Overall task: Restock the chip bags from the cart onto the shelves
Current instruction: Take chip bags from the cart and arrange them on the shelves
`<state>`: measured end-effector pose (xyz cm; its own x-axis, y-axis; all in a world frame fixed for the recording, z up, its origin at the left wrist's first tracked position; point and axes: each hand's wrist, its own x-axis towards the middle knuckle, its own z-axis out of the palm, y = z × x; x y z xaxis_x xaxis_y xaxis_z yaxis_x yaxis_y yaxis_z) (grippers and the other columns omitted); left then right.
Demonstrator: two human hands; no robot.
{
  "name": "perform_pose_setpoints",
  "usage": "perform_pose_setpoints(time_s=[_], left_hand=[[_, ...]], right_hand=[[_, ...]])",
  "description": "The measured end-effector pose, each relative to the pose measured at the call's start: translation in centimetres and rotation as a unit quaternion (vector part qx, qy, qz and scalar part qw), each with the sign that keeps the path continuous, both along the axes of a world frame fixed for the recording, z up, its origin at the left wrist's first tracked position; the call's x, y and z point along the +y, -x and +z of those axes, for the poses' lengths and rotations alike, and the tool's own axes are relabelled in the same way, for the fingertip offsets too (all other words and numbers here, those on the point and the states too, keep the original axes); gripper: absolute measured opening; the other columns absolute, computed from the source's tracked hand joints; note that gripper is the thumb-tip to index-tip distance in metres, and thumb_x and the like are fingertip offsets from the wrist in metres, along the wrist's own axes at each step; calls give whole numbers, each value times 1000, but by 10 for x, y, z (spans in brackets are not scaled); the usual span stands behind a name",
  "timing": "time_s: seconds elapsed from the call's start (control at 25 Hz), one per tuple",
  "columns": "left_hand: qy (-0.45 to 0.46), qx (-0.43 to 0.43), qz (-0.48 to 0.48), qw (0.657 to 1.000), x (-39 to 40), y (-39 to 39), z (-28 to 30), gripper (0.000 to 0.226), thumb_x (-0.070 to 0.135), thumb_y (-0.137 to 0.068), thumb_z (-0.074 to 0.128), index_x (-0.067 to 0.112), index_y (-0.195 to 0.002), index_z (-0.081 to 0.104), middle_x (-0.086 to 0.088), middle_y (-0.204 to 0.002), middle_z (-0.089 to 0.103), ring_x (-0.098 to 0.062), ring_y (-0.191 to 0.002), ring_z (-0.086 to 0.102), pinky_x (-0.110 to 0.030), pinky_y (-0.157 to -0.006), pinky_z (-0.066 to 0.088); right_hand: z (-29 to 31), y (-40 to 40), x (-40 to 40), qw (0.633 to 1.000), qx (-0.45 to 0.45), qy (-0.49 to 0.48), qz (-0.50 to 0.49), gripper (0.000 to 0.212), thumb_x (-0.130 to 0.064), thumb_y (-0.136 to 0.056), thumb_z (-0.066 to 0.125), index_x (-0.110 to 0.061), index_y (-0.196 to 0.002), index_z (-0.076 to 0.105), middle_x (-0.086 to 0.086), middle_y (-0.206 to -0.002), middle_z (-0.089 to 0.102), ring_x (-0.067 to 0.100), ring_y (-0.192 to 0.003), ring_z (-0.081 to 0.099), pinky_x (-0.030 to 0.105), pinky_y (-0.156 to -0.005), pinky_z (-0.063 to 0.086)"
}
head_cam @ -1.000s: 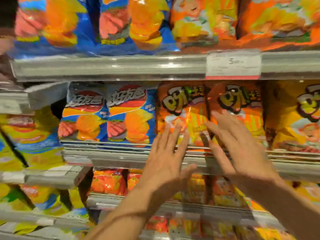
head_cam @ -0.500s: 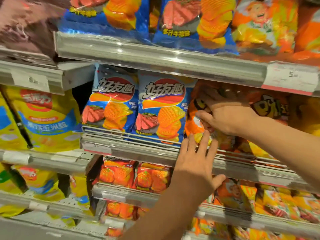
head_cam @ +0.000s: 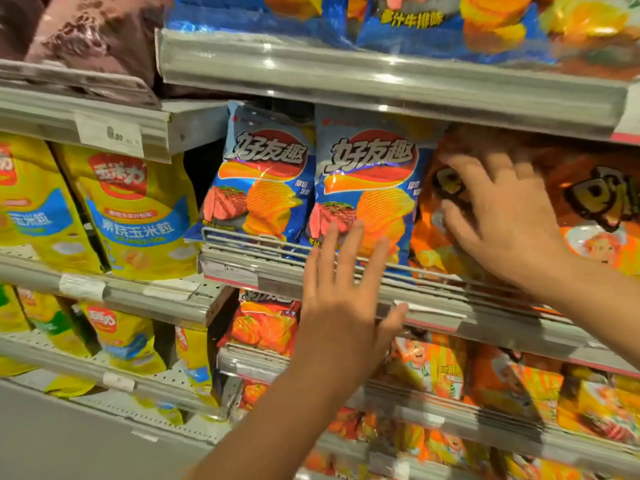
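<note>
Orange chip bag [head_cam: 437,237] stands on the middle shelf [head_cam: 433,317], right of two blue chip bags [head_cam: 363,199]. I see the right hand [head_cam: 502,220] laid on its front, fingers spread and somewhat bent; motion blur, so I cannot tell if it grips. Left hand [head_cam: 343,306] is raised before the shelf rail, fingers straight, holding nothing. Yellow bags [head_cam: 138,216] sit far left.

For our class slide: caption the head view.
Right hand presses an orange chip bag on the shelf; open left hand reaches nearby.
</note>
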<state>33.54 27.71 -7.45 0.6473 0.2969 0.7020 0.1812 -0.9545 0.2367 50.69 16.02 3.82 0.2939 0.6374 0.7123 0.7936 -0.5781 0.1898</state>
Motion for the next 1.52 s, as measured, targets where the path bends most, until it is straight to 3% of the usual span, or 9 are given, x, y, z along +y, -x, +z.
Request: perform_pose_setpoints(time_s=[0.36,0.52,0.68,0.84,1.04,1.2,1.28,1.4,1.52], left_hand=[[-46,96,-9,994,17,9,-26,78,52,-96,52,20,-160,21,-12,-168,12,-33,-156,3,-58,-118,26],[-21,116,-97,988,6,49,-95,65,33,-93,62,16,-152,41,-16,-159,34,-38,-151,25,-57,-112,36],[79,201,-26,976,14,73,-157,71,32,-91,65,20,-155,36,-11,-164,24,-35,-154,14,-57,-114,33],[98,219,-5,971,31,67,-188,77,35,-93,62,19,-158,26,-11,-167,11,-34,-155,4,-55,-119,25],[63,281,9,958,30,38,-206,85,54,-96,47,27,-161,-1,-5,-169,-9,-28,-155,-10,-46,-125,11],[75,286,-15,955,27,34,-209,87,64,-89,46,20,-159,17,-12,-168,13,-35,-155,5,-55,-121,21],[95,285,10,954,16,32,-204,90,63,-83,44,13,-157,28,-16,-165,23,-39,-153,15,-64,-116,28],[56,259,-15,964,-14,14,-195,84,57,-84,40,6,-151,41,-21,-158,36,-43,-148,28,-67,-111,33],[15,210,-76,975,-57,-16,-188,73,48,-89,44,5,-149,45,-23,-155,40,-46,-146,31,-66,-110,34]], right_hand=[[-12,20,28,994,21,105,14,62,-34,-97,57,-27,-156,37,17,-158,38,45,-135,39,59,-102,38],[-52,41,9,985,-25,47,162,48,-18,-94,58,-10,-141,58,21,-155,43,49,-135,42,54,-113,34],[-143,73,-25,961,51,75,260,36,-20,-97,52,-20,-132,61,11,-139,59,38,-122,56,48,-102,46],[-224,62,-51,945,225,135,197,57,-17,-89,66,-31,-142,49,0,-145,51,28,-135,50,53,-105,45],[-267,44,-72,970,171,163,52,70,-16,-81,77,-16,-147,53,21,-158,38,48,-147,31,63,-114,33],[-299,56,-79,959,201,201,-18,59,-34,-101,52,-36,-157,34,6,-170,16,27,-158,13,54,-125,18],[-308,59,-79,950,274,144,46,47,-37,-109,33,-44,-155,34,-4,-165,34,9,-153,29,53,-128,11],[-297,54,-97,957,233,164,55,64,-22,-91,66,-19,-153,47,13,-164,33,29,-154,23,54,-126,17],[-283,39,-119,936,316,124,94,63,-19,-86,69,-8,-146,53,18,-159,39,36,-152,28,47,-127,20]])
